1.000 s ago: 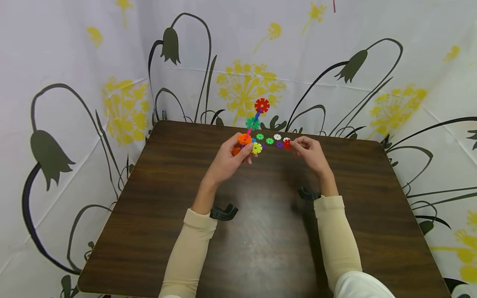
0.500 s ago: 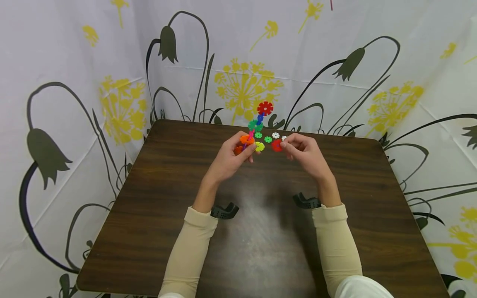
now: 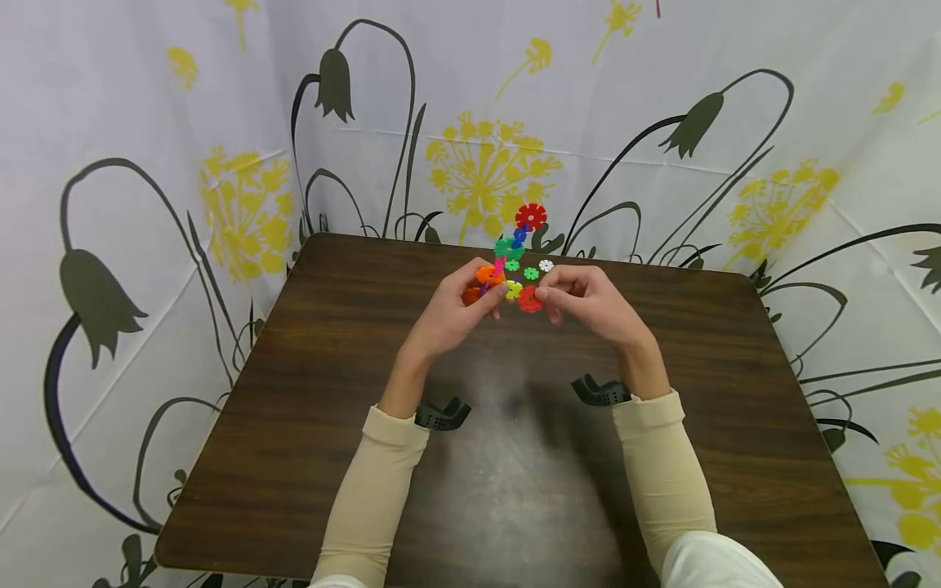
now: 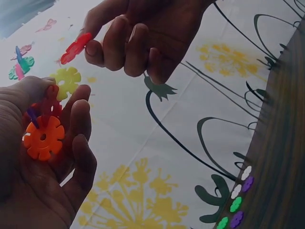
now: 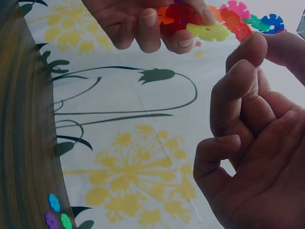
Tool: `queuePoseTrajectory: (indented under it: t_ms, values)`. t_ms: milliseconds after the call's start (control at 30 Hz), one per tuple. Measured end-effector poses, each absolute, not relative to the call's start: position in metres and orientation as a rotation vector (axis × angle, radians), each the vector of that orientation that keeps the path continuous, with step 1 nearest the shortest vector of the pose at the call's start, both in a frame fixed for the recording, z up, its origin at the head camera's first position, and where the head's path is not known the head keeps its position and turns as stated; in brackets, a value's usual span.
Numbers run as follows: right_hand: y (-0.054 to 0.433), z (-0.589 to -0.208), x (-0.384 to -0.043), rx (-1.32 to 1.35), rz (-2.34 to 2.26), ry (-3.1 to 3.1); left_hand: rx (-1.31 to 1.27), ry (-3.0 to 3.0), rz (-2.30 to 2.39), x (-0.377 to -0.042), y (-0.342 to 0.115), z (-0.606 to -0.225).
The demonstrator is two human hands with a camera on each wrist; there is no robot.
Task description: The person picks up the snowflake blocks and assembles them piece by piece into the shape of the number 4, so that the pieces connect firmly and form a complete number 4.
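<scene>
My left hand [image 3: 457,304] holds a chain of joined plastic flower discs, thumb against it near a yellow disc [image 3: 513,290]. Orange discs [image 4: 44,138] lie in the palm in the left wrist view. From the hand the chain climbs through pink, a green disc [image 3: 507,248] and blue to a red disc [image 3: 531,216] at its tip. Between thumb and index finger my right hand [image 3: 597,304] pinches a separate red disc [image 3: 528,299] by its edge. In the left wrist view this red disc [image 4: 75,48] is apart from the yellow disc [image 4: 66,82].
Loose discs lie along the far edge of the brown table [image 3: 485,490], among them a green disc [image 3: 531,273], a white disc [image 3: 546,265] and, in the right wrist view, a blue disc [image 5: 54,202]. A flower-printed curtain [image 3: 662,49] hangs behind the table.
My right hand has moved left with the red disc, from over the loose discs to close beside the yellow disc. The chain's top has shifted slightly right; my left hand stays nearly still.
</scene>
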State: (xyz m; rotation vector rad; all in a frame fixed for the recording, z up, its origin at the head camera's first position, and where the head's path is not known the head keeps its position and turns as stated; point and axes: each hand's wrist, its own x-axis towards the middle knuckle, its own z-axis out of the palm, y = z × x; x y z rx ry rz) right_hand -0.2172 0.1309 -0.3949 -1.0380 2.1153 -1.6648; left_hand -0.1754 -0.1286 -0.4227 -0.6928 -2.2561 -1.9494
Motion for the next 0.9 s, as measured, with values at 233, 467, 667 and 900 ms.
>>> queuePoseTrajectory:
  t_ms: [233, 467, 667, 900]
  values:
    - [0.126, -0.396, -0.219, -0.964, -1.621, 2.107, -0.697, -2.297, -1.942, -0.174, -0.131, -0.423]
    - [0.114, -0.399, -0.217, -0.865, -1.678, 2.155, -0.713, -2.341, -1.92, -0.174, -0.132, -0.424]
    - [0.099, -0.406, -0.21, -0.632, -1.887, 2.129, -0.724, -2.319, -1.88, -0.173, -0.126, -0.427]
    - [0.086, -0.407, -0.199, -0.487, -2.004, 2.231, -0.741, -2.249, -1.695, -0.173, -0.112, -0.436]
